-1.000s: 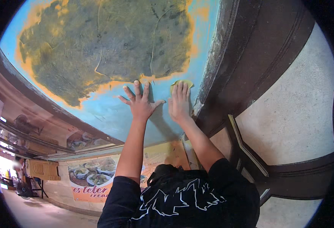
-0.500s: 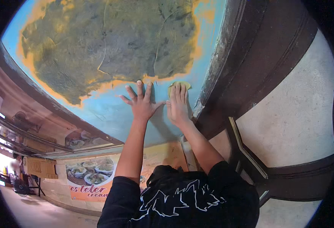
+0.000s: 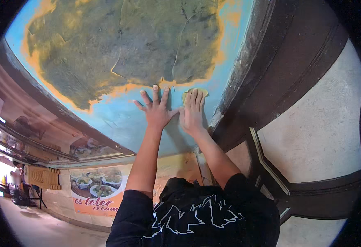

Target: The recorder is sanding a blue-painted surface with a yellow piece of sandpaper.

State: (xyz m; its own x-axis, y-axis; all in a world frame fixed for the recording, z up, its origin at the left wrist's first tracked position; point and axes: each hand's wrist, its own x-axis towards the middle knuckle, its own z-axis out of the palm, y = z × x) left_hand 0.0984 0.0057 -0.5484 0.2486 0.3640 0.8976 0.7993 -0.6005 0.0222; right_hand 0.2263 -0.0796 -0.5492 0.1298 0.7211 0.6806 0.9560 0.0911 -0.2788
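Note:
My left hand (image 3: 157,110) rests spread on a light blue painted surface (image 3: 119,123), its fingertips at the orange-edged border of a large dark, rough patch (image 3: 127,45). Just to its right, my right hand (image 3: 192,113) presses a yellow pad, perhaps sandpaper (image 3: 186,94), flat against the blue paint, fingers together over it. The pad lies just below the patch's lower edge. The tip of my left thumb is very close to my right hand.
Dark brown moulding (image 3: 279,61) and pale panels (image 3: 308,144) are on the right. Along the bottom left are a glossy dark strip, a food poster (image 3: 98,185), stacked chairs (image 3: 42,177), a fan (image 3: 20,197), and a person (image 3: 16,177) in the distance.
The dark patch has shifted slightly right in the view. My left hand has moved a little to the right with it; my right hand stays on the pad with only slight movement.

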